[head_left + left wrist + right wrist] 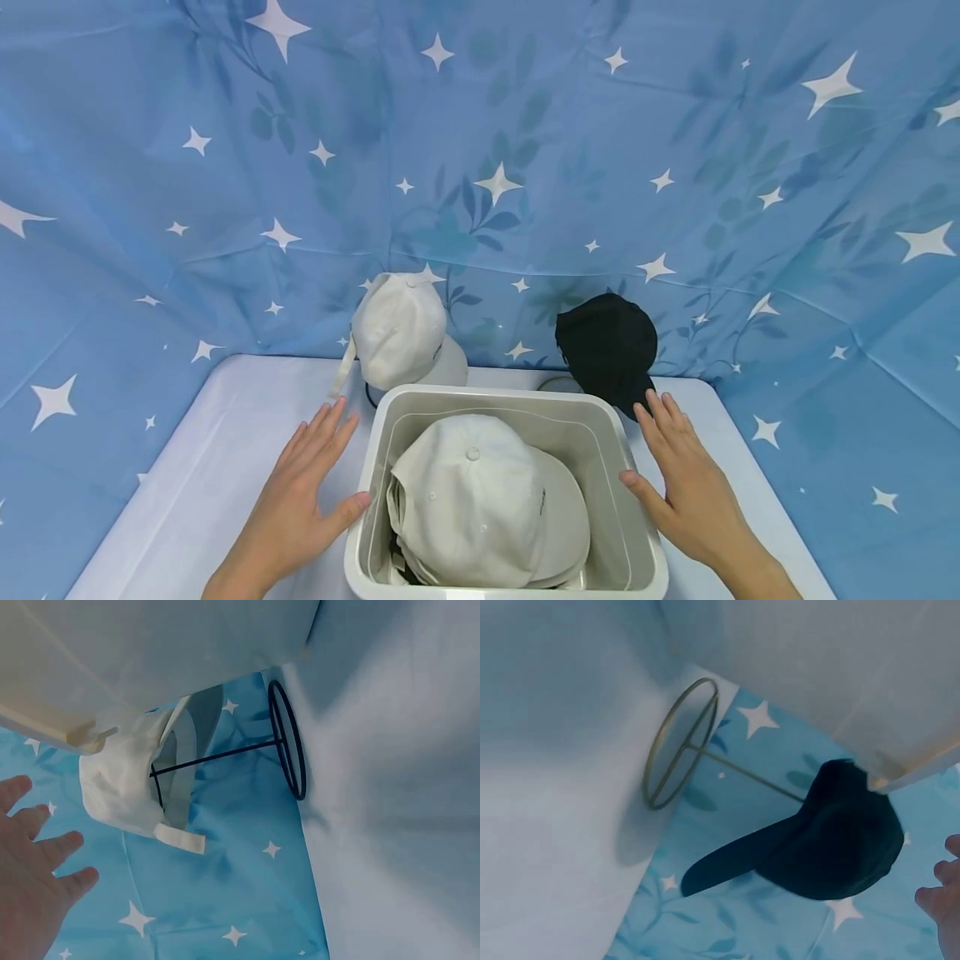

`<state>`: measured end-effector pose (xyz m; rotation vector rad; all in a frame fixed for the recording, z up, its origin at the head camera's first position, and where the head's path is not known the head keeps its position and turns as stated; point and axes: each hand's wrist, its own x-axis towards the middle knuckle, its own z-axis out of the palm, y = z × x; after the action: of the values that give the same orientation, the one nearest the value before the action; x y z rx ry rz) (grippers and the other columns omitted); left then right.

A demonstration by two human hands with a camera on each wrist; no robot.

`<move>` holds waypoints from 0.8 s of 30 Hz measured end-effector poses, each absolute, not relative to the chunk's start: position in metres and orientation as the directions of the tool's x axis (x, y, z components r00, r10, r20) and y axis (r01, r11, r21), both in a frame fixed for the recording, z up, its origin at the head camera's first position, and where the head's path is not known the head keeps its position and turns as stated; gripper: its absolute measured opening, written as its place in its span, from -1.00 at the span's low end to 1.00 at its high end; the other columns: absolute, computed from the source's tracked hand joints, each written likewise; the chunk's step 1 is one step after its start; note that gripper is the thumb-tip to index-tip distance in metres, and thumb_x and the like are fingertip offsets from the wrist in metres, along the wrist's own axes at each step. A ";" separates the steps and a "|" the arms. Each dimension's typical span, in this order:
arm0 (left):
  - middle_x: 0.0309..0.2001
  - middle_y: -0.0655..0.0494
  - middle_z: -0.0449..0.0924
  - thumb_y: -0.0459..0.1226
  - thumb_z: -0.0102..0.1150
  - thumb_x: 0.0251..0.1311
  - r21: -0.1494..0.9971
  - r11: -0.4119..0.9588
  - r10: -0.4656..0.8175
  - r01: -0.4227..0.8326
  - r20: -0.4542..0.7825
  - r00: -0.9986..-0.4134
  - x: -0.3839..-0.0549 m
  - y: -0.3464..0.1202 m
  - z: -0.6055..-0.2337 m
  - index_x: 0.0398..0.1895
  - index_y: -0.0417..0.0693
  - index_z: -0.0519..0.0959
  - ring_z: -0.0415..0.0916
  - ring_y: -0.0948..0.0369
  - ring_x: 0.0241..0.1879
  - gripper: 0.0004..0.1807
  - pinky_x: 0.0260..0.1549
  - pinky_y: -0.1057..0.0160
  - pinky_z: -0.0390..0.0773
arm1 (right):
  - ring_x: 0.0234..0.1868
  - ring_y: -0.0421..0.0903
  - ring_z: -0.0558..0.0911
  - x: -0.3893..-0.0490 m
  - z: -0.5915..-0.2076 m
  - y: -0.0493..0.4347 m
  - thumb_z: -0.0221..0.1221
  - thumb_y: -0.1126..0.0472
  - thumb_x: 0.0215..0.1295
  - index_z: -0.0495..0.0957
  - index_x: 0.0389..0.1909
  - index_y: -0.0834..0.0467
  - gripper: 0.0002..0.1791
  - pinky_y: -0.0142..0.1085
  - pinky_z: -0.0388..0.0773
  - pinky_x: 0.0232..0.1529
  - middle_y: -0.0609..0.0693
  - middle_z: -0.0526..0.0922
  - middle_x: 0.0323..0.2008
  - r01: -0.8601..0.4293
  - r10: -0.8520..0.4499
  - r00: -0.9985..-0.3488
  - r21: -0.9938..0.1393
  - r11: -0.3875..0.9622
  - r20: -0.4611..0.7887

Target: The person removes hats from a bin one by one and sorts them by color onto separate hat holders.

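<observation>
A pale plastic bin stands at the front middle of the table, with a cream baseball cap on top of other caps inside it. My left hand is just left of the bin, fingers spread and straight, holding nothing. To the bin's right, my right hand has its fingers extended, also with nothing in it. Behind the bin, a white cap hangs on a black wire stand. A black cap sits tilted on a brass-coloured wire stand at the back right.
The white table runs back to a blue curtain printed with white stars and leaves. The curtain also encloses both sides. Both wire stands are close behind the bin, partly hidden by it in the head view.
</observation>
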<state>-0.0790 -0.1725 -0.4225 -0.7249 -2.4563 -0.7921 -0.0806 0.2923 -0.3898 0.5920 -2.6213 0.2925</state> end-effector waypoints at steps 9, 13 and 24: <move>0.37 -0.22 0.17 0.01 0.27 -0.01 0.392 0.571 0.360 0.721 0.670 -0.650 -0.080 -0.168 -0.424 0.31 -0.22 0.34 0.11 -0.12 0.35 -0.18 0.33 0.18 -0.05 | 0.46 0.13 -0.04 -0.082 -0.384 0.271 0.18 -0.14 0.17 0.03 0.47 0.11 -0.08 -0.24 -0.23 0.42 0.12 0.02 0.46 -0.536 -0.426 -0.781 -0.140 0.832 0.457; 0.36 -0.23 0.18 -0.06 0.29 -0.05 0.404 0.550 0.361 0.731 0.674 -0.645 -0.080 -0.166 -0.426 0.31 -0.24 0.33 0.10 -0.10 0.36 -0.18 0.33 0.20 -0.06 | 0.46 0.13 -0.04 -0.083 -0.380 0.261 0.14 -0.18 0.20 0.03 0.46 0.12 -0.09 -0.23 -0.23 0.42 0.14 0.02 0.45 -0.570 -0.457 -0.769 -0.155 0.807 0.448; 0.35 -0.26 0.20 -0.12 0.18 0.04 0.424 0.484 0.377 0.766 0.689 -0.619 -0.084 -0.159 -0.431 0.29 -0.28 0.34 0.10 -0.12 0.35 -0.27 0.33 0.16 -0.06 | 0.46 0.08 -0.03 -0.085 -0.376 0.238 0.14 -0.20 0.19 0.02 0.46 0.16 -0.06 -0.31 -0.25 0.41 0.03 -0.07 0.49 -0.614 -0.510 -0.755 -0.171 0.771 0.412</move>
<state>-0.0837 -0.1591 -0.4314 -0.9416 -2.2182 -1.0003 -0.0847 0.2378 -0.3764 0.8617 -2.6218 0.4235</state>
